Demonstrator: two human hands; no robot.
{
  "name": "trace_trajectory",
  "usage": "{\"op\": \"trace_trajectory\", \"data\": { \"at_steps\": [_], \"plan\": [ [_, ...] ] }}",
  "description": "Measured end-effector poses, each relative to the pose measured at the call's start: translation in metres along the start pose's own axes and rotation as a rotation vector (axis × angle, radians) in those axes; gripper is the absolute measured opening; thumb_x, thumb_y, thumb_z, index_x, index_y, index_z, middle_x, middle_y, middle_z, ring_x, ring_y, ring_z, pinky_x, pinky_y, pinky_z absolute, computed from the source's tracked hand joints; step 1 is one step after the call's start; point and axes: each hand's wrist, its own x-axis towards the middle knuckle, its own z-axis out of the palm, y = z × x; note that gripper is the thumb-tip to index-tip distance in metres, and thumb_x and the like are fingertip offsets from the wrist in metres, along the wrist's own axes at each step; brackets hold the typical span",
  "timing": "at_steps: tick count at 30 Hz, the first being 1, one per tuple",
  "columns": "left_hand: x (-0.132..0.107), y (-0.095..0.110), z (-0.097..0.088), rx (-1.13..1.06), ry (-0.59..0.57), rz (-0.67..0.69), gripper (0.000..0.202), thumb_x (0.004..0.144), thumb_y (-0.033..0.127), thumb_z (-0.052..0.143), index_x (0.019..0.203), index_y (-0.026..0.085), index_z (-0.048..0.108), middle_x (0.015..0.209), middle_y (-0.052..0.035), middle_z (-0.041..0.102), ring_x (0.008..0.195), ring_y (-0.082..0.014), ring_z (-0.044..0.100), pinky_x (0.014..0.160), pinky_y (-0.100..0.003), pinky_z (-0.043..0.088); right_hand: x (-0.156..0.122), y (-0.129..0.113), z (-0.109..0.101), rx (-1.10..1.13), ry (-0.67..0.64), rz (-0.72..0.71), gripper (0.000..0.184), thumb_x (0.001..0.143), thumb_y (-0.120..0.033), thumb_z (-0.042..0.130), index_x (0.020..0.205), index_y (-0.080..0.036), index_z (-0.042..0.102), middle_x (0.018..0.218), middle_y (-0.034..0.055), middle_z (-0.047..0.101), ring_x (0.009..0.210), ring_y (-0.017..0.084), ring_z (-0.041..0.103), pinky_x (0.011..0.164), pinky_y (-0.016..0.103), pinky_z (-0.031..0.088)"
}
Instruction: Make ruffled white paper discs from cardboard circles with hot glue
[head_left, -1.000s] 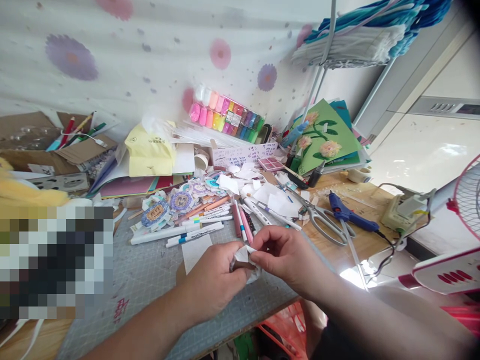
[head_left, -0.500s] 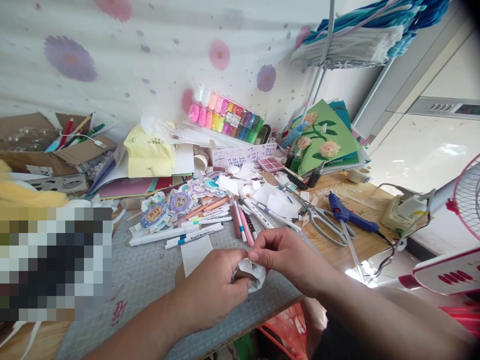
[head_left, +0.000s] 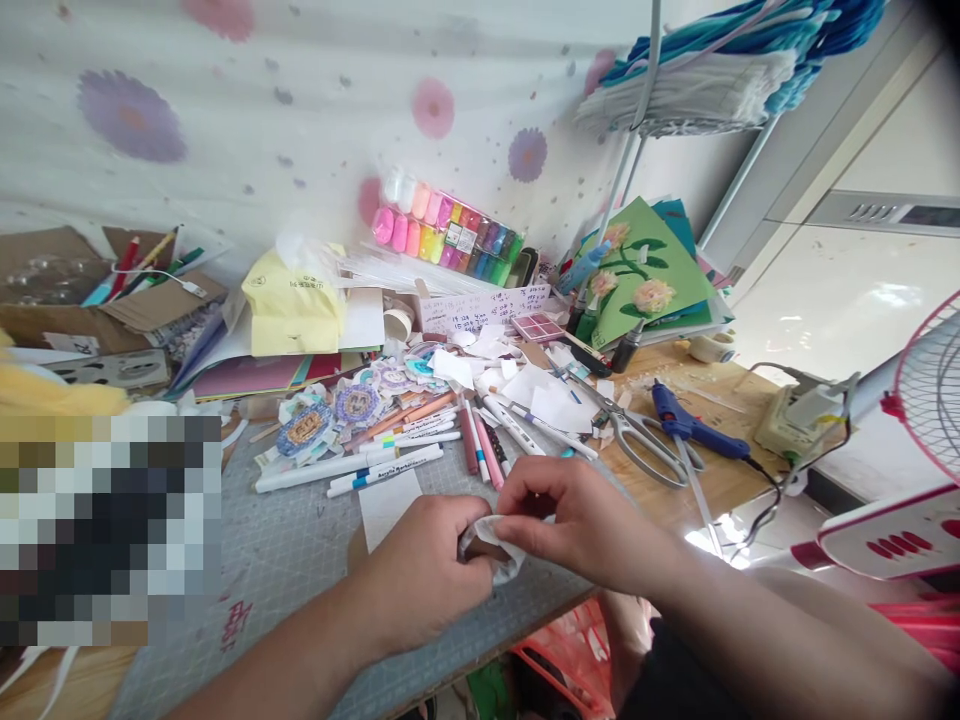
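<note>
Both of my hands meet above the front of the grey cutting mat (head_left: 300,610). My left hand (head_left: 420,560) grips a small, round, hollow piece wrapped in crumpled white paper (head_left: 511,570), brown on its inside. Its thumb and fingers curl round the left side. At the wrapping's upper edge, my right hand (head_left: 562,510) pinches with thumb and index finger. Whatever lies between those fingertips is mostly hidden. Just beyond my left hand a white sheet (head_left: 390,505) lies on the mat.
White markers (head_left: 390,468), paper scraps (head_left: 551,395) and round cut-outs (head_left: 307,428) crowd the mat behind my hands. Grey-handled scissors (head_left: 645,445) and a blue glue gun (head_left: 694,425) lie right. A pink fan (head_left: 885,535) stands far right. A pixelated patch covers the left.
My right thumb has moved slightly down and left across the wrapping, and its edge now shows around the fingers. My left hand keeps its hold. The whole view has shifted a little.
</note>
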Motion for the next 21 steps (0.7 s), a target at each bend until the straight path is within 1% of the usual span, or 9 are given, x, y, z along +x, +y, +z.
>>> {"op": "trace_trajectory", "data": {
  "at_steps": [3,5,7,9,13,15,16,18,21],
  "plan": [
    [-0.001,0.001,-0.002,-0.090,-0.019,0.011,0.007,0.071,0.018,0.047,0.069,0.018,0.053,0.061,0.0049,0.044,0.060,-0.0120,0.039,0.055,-0.023,0.029,-0.001,0.006,-0.003,0.337,-0.078,0.098,0.037,0.082,-0.048,0.056,0.069,-0.013,0.061,0.061,0.0003,0.055,0.059,0.012,0.051,0.058,0.025,0.041],
    [-0.002,0.002,-0.004,-0.144,-0.027,0.014,0.006,0.071,0.017,0.047,0.069,0.018,0.053,0.062,0.0050,0.043,0.061,-0.0120,0.038,0.056,-0.024,0.029,-0.002,0.011,-0.002,0.455,-0.072,0.146,0.042,0.079,-0.053,0.059,0.067,-0.014,0.060,0.058,-0.0005,0.055,0.056,0.011,0.050,0.058,0.024,0.041],
    [-0.003,0.003,-0.004,-0.172,-0.018,0.014,0.006,0.071,0.017,0.047,0.069,0.018,0.052,0.063,0.0051,0.043,0.062,-0.0120,0.038,0.055,-0.024,0.029,-0.002,0.014,0.001,0.447,-0.036,0.163,0.038,0.074,-0.050,0.066,0.066,-0.014,0.060,0.057,-0.0014,0.054,0.054,0.010,0.048,0.056,0.023,0.040],
    [-0.002,0.004,-0.003,-0.187,-0.005,0.000,0.004,0.070,0.017,0.048,0.068,0.019,0.051,0.062,0.0055,0.042,0.061,-0.0117,0.037,0.054,-0.024,0.028,-0.002,0.015,0.005,0.324,0.025,0.141,0.029,0.074,-0.042,0.067,0.067,-0.014,0.061,0.057,-0.0017,0.055,0.055,0.010,0.048,0.055,0.023,0.038],
    [-0.001,0.001,-0.001,-0.218,0.016,-0.043,0.010,0.070,0.017,0.050,0.062,0.020,0.044,0.058,0.0067,0.037,0.058,-0.0109,0.033,0.052,-0.024,0.026,-0.002,0.013,0.009,-0.089,0.181,-0.045,0.015,0.078,-0.025,0.063,0.066,-0.016,0.065,0.064,0.0001,0.058,0.061,0.012,0.051,0.058,0.024,0.037],
    [0.000,-0.001,0.000,-0.246,0.017,-0.045,0.010,0.070,0.017,0.051,0.063,0.019,0.045,0.058,0.0070,0.036,0.057,-0.0108,0.033,0.052,-0.024,0.025,-0.003,0.013,0.010,-0.172,0.214,-0.125,0.014,0.079,-0.025,0.063,0.068,-0.016,0.065,0.068,0.0012,0.060,0.065,0.013,0.053,0.060,0.025,0.038],
    [0.000,-0.002,0.000,-0.272,0.015,-0.040,0.007,0.071,0.017,0.052,0.065,0.019,0.047,0.059,0.0068,0.037,0.058,-0.0109,0.032,0.052,-0.024,0.026,-0.003,0.013,0.009,-0.154,0.209,-0.126,0.015,0.080,-0.028,0.062,0.070,-0.016,0.065,0.068,0.0013,0.060,0.065,0.013,0.054,0.060,0.025,0.038],
    [0.001,-0.005,0.000,-0.345,0.007,-0.013,0.001,0.073,0.019,0.053,0.073,0.018,0.053,0.063,0.0059,0.040,0.060,-0.0114,0.035,0.055,-0.025,0.027,-0.004,0.013,0.007,-0.005,0.167,-0.057,0.025,0.084,-0.037,0.056,0.072,-0.016,0.062,0.066,0.0010,0.058,0.063,0.013,0.053,0.059,0.025,0.039],
    [0.002,-0.009,0.001,-0.459,0.004,0.011,0.009,0.075,0.020,0.056,0.083,0.017,0.057,0.071,0.0032,0.049,0.066,-0.0129,0.041,0.060,-0.026,0.031,-0.004,0.013,0.005,0.260,0.090,0.067,0.036,0.087,-0.046,0.049,0.069,-0.016,0.057,0.060,-0.0004,0.054,0.058,0.012,0.050,0.057,0.025,0.040]
  ]
}}
